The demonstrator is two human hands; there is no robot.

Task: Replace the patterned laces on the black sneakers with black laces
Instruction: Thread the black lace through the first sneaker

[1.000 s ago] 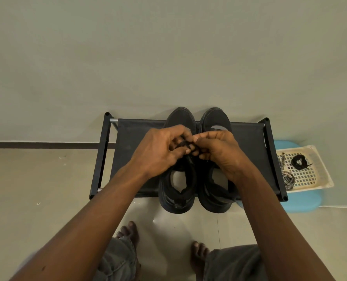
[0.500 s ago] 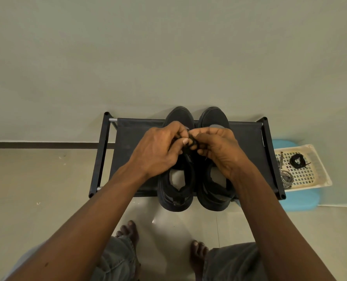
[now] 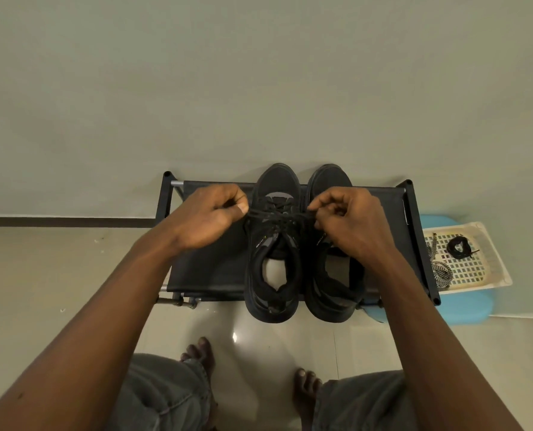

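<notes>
The left hand (image 3: 209, 219) and right hand (image 3: 349, 225), fingers curled, pinch the black lace (image 3: 277, 216) across the left sneaker (image 3: 274, 262); the lace is probably soft and limp, best held near its tips.

Home entryway: shoe rack (image 3: 207, 269), tiled floor (image 3: 56, 275), plain wall (image 3: 259, 73).

Black shoe rack (image 3: 203, 269), two black sneakers (image 3: 277, 185) side by side atop
</notes>
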